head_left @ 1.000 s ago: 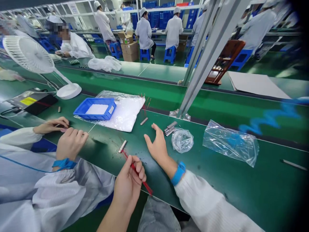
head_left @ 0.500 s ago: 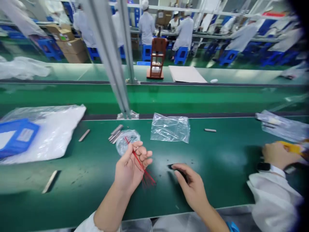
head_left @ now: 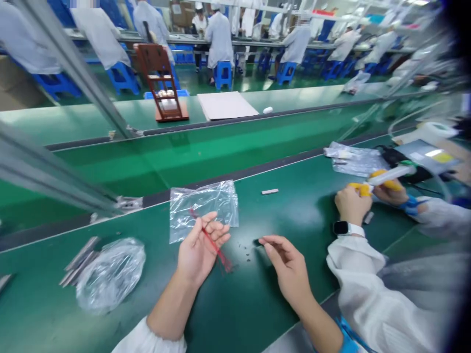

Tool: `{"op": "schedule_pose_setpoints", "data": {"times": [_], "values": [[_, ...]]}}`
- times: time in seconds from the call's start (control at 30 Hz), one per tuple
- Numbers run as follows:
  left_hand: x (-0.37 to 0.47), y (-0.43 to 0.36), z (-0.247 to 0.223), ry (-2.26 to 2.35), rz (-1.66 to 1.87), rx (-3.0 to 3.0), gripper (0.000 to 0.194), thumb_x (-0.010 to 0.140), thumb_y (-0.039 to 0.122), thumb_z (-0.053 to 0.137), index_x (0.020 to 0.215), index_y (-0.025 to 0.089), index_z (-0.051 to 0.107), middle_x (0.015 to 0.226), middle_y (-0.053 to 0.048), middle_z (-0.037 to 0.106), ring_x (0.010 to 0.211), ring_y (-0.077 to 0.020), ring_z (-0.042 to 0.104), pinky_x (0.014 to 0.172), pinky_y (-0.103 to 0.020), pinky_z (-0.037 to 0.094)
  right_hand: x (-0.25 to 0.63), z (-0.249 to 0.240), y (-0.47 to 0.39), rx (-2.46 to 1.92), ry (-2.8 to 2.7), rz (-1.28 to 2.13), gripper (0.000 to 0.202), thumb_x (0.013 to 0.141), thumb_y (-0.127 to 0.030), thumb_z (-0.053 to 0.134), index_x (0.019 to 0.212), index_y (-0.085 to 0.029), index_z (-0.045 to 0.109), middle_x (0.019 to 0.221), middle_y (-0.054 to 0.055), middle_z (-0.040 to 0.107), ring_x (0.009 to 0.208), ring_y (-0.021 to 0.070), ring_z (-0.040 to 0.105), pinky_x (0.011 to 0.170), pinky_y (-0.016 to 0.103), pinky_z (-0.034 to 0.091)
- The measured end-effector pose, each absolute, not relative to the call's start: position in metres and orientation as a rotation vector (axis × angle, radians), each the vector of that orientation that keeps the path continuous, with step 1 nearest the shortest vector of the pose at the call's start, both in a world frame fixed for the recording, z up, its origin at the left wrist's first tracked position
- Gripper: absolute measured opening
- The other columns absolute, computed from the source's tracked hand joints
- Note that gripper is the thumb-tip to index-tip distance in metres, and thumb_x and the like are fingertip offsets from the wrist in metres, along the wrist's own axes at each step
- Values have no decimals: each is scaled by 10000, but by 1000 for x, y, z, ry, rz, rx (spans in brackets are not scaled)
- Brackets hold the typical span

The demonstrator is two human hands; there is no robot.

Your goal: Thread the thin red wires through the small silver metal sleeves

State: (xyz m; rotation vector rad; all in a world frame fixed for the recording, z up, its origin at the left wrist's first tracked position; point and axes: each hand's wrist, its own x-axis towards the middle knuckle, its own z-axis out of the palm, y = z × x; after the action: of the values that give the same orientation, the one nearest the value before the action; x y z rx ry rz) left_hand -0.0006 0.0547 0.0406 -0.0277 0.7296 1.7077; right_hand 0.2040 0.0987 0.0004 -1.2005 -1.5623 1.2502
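My left hand (head_left: 200, 250) is palm up over the green table, its thumb and fingers closed on a bundle of thin red wires (head_left: 215, 245) that hangs down to the right. To the right, my right hand (head_left: 289, 267) pinches a small dark piece (head_left: 258, 242) between thumb and fingertips, just above the tabletop. Small dark bits (head_left: 248, 257) lie between the hands. Behind my left hand is a flat clear plastic bag (head_left: 198, 198).
A round clear plastic bundle (head_left: 112, 274) and grey strips (head_left: 79, 262) lie at the left. One short strip (head_left: 270, 191) lies farther back. At the right, a co-worker's hands (head_left: 353, 203) hold a yellow-and-white tool (head_left: 392, 176). Metal posts (head_left: 69, 68) rise at the left.
The view has turned to the right, so the table items appear farther left and more of the co-worker shows. Both my hands keep nearly the same pose and hold the same things.
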Motion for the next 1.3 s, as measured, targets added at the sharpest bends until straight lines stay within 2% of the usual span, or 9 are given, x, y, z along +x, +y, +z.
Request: {"op": "schedule_pose_setpoints", "data": {"times": [0.17,0.23,0.37,0.53,0.63,0.73,0.9,1.17,1.3], "values": [[-5,54,34,846,1693,-119,387,1004,209,362,976,165,745,784,-88,769,839,-238,767,716,-334,646,195,-7,127,-1353,-1625,767,255,858,-310,657,1084,-193,682,1093,125,733,1042,294,681,959,493,524],[-8,55,31,882,1668,-169,340,990,267,410,1036,221,743,987,-87,790,996,-265,742,767,-365,645,192,-8,140,-1401,-1595,660,305,847,-296,654,1130,-183,665,1124,132,720,1068,297,667,975,499,519],[-8,56,28,958,1651,-137,307,923,445,556,1175,358,709,1340,-6,680,1262,-286,601,847,-374,630,187,-7,148,-1439,-1576,618,363,827,-271,662,1180,-191,643,1157,129,708,1097,294,658,997,486,519],[-1,56,24,1014,1585,-65,383,857,544,620,1223,450,678,1393,38,637,1380,-296,478,1065,-474,491,193,-11,156,-1423,-1427,741,466,817,-320,680,1258,-190,610,1260,139,682,1175,303,638,1027,475,512],[6,56,23,999,1533,-69,390,848,560,608,1213,445,684,1388,6,643,1378,-336,473,1062,-551,471,204,-16,167,-1463,-1207,747,601,931,-413,540,1465,-171,414,1458,183,535,1303,307,561,1006,475,528],[10,54,27,973,1498,-76,381,864,543,601,1219,436,683,1420,-2,618,1354,-336,503,949,-491,571,209,-18,163,-1475,-1151,740,640,992,-449,419,1549,-180,254,1563,188,398,1405,300,453,1050,501,486],[9,55,36,932,1540,-130,327,943,449,515,1204,376,699,1405,-28,631,1325,-301,540,870,-414,615,200,-14,155,-1481,-1523,734,576,878,-414,618,1382,-161,506,1388,171,603,1281,295,575,1086,478,447],[6,55,36,881,1582,-137,314,984,379,461,1088,293,745,1304,-76,691,1180,-291,650,840,-407,614,159,-7,215,-1710,-1569,440,888,641,-504,815,1367,-114,485,1303,202,626,1270,414,492,1097,565,310],[6,54,37,854,1596,-127,303,984,372,472,1074,269,743,1237,-91,720,1055,-267,702,794,-391,619,147,-7,220,-1762,-1566,360,876,631,-504,817,1342,-115,486,1226,189,651,1234,417,508,1095,568,268]]}}
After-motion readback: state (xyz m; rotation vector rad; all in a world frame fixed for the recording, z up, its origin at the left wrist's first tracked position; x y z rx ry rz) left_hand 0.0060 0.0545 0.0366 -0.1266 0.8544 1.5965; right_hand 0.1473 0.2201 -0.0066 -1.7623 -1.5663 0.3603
